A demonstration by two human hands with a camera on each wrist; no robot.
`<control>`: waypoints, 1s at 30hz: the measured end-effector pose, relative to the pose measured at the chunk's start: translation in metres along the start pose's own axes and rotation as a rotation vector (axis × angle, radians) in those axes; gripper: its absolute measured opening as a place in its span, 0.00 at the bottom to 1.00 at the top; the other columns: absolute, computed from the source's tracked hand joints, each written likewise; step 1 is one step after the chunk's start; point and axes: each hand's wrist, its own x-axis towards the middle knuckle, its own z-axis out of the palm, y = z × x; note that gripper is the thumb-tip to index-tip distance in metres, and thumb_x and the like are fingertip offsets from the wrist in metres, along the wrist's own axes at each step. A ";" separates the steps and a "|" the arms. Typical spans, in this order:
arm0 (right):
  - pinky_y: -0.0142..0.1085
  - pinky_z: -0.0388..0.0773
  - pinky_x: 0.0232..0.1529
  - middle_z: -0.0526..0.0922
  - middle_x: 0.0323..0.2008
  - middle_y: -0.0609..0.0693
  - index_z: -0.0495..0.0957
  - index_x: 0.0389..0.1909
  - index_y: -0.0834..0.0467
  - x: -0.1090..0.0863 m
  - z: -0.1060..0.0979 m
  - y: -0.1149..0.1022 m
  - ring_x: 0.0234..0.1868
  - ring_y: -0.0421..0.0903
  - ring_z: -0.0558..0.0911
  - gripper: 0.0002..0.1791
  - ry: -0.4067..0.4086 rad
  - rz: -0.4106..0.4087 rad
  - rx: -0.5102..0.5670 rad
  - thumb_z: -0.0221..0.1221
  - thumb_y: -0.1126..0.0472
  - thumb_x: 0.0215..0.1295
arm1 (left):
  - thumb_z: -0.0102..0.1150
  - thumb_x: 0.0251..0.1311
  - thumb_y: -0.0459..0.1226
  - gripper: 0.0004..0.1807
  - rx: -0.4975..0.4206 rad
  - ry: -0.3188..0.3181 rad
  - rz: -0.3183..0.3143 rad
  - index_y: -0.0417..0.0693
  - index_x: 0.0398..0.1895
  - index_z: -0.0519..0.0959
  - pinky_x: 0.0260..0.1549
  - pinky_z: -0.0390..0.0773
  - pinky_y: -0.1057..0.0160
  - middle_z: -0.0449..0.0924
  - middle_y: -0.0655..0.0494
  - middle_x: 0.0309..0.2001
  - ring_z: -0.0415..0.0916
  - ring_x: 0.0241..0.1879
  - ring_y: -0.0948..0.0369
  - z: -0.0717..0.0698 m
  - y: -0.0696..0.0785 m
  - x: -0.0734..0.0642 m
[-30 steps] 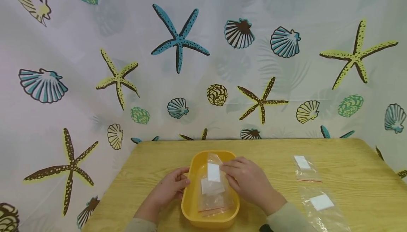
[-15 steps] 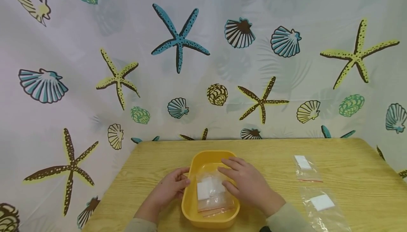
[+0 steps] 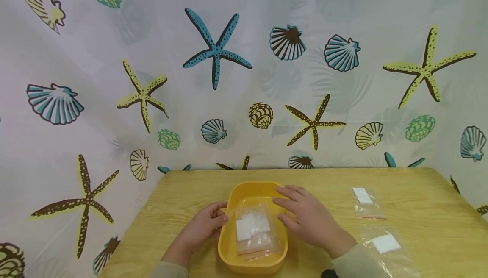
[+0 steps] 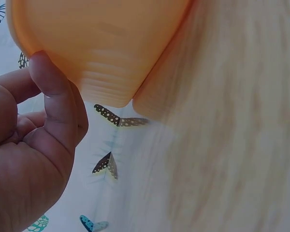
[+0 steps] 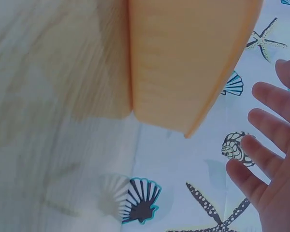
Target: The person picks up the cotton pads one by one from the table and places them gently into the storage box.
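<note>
A yellow plastic tray [image 3: 225,244] stands on the table, with several clear zip bags [image 3: 256,244] lying overlapped inside it, white squares showing through the plastic. At its left side my left hand [image 3: 203,225] grips the rim between thumb and fingers; the left wrist view shows the thumb [image 4: 55,92] against the tray's edge. Above the tray's right rim hovers my right hand [image 3: 306,216], its fingers spread and holding nothing. The right wrist view shows those fingers [image 5: 270,130] apart from the tray wall [image 5: 183,58].
To the right lie a small zip bag [image 3: 371,210] with a white square and a red seal line, and nearer me a larger clear bag [image 3: 394,261] with another white square. Behind the wooden table [image 3: 190,184] hangs a curtain [image 3: 244,74] printed with shells and starfish.
My right hand let go of a small bag, which dropped flat onto the others in the tray. The hand then drew slightly right. My left hand stayed on the rim.
</note>
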 end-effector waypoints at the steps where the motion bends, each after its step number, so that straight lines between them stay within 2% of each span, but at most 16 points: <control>1: 0.49 0.66 0.69 0.73 0.69 0.47 0.82 0.61 0.49 -0.002 0.000 0.002 0.71 0.52 0.68 0.21 -0.002 0.004 0.002 0.61 0.47 0.72 | 0.53 0.76 0.37 0.31 0.001 0.003 0.001 0.39 0.77 0.58 0.34 0.83 0.57 0.74 0.39 0.49 0.79 0.37 0.53 0.000 -0.001 0.000; 11: 0.52 0.69 0.66 0.73 0.69 0.49 0.81 0.62 0.51 -0.022 -0.020 0.033 0.69 0.52 0.70 0.22 -0.009 0.001 -0.054 0.63 0.48 0.70 | 0.53 0.76 0.38 0.31 0.021 0.012 0.012 0.39 0.77 0.59 0.35 0.83 0.56 0.74 0.38 0.49 0.78 0.38 0.52 0.002 0.002 0.001; 18: 0.54 0.72 0.62 0.73 0.68 0.50 0.78 0.65 0.50 -0.042 -0.036 0.057 0.68 0.54 0.71 0.26 -0.053 0.017 -0.112 0.64 0.49 0.69 | 0.53 0.76 0.36 0.30 0.008 -0.001 0.019 0.38 0.76 0.59 0.35 0.84 0.56 0.74 0.38 0.49 0.79 0.38 0.52 0.002 0.004 -0.001; 22: 0.55 0.73 0.61 0.73 0.68 0.51 0.77 0.67 0.51 -0.051 -0.047 0.069 0.66 0.55 0.72 0.29 -0.056 -0.001 -0.153 0.67 0.50 0.66 | 0.53 0.76 0.36 0.30 -0.001 -0.001 0.020 0.38 0.76 0.59 0.34 0.84 0.58 0.74 0.38 0.48 0.79 0.37 0.53 0.001 0.003 -0.001; 30: 0.58 0.74 0.58 0.74 0.68 0.53 0.76 0.68 0.51 -0.070 -0.064 0.093 0.66 0.57 0.73 0.29 -0.119 0.016 -0.186 0.67 0.51 0.67 | 0.55 0.75 0.37 0.32 -0.012 0.000 0.014 0.38 0.77 0.59 0.33 0.84 0.58 0.74 0.38 0.47 0.80 0.36 0.54 0.000 0.000 -0.001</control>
